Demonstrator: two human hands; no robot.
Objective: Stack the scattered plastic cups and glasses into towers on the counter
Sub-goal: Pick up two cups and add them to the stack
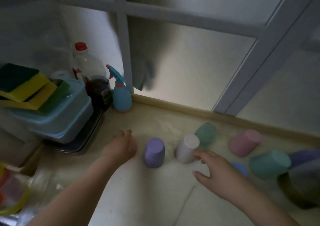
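Note:
Several plastic cups stand upside down on the pale counter (155,191). A purple cup (153,152) is in the middle, with a pale lilac cup (187,148) to its right and a green cup (205,134) behind that. Further right are a pink cup (245,142), a teal cup (269,163), a small blue cup (239,167) and a dark purple cup (302,156). My left hand (119,148) hovers just left of the purple cup, fingers loosely curled, holding nothing. My right hand (213,170) is spread open, fingertips close to the pale lilac cup.
A blue spray bottle (121,94) and a red-capped bottle (90,70) stand at the back left by the window frame. A blue tub (65,122) with sponges (26,85) sits at the sink. A dark round object (301,189) lies at the right edge.

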